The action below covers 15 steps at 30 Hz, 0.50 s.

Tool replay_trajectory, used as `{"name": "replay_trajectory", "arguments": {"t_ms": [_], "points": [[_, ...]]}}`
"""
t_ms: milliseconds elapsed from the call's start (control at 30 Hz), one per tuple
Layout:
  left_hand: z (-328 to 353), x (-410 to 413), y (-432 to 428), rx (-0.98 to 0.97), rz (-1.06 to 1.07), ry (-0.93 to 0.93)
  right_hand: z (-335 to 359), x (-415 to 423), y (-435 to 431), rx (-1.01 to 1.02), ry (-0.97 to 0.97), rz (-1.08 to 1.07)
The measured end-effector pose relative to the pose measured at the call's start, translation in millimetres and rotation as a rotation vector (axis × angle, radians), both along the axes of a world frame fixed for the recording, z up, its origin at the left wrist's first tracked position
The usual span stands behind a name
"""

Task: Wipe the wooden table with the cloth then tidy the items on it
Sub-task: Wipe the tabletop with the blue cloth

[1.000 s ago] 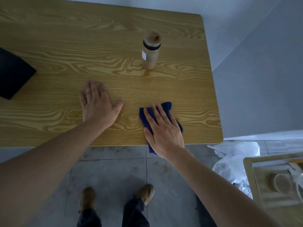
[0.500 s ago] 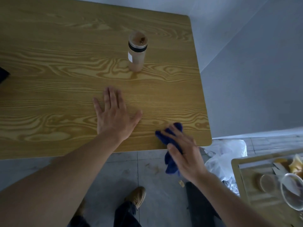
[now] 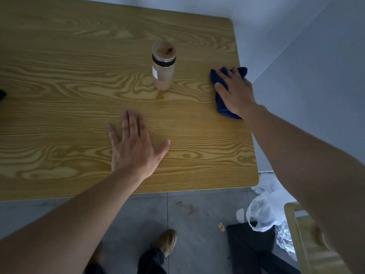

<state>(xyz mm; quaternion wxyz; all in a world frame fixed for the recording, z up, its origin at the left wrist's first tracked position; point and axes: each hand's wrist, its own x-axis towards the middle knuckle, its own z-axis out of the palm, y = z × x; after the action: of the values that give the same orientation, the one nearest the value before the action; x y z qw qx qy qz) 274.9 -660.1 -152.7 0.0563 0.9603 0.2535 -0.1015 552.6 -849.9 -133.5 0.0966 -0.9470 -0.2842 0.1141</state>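
Since half a second ago, the right hand has carried the dark blue crumpled cloth from the near rim of the table up to a spot right of the frosted cylindrical bottle with a black band. The hand now lies flat on the cloth with its fingers stretched and slightly spread, pressing it to the light, grain-patterned wooden table rather than clutching it. The cloth sits at the table's right edge, level with the bottle and apart from it.

The left hand rests palm down on the wood in front of the bottle, nearer the person, fingers straight and thumb out, holding nothing. The bottle stands upright.

Below and right of the bottle, beyond the table's corner, a white plastic bag lies on the grey tiled floor.
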Motion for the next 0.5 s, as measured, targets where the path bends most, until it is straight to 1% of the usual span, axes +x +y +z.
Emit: {"name": "replay_trajectory", "arguments": {"t_ms": [200,500], "points": [[-1,0,0,0.016,-0.001,0.003,-8,-13,-3,-0.137,-0.026,-0.004],[2,-1,-1,0.014,-0.002,0.005,-12,-75,-32,-0.172,-0.053,0.008]]}}
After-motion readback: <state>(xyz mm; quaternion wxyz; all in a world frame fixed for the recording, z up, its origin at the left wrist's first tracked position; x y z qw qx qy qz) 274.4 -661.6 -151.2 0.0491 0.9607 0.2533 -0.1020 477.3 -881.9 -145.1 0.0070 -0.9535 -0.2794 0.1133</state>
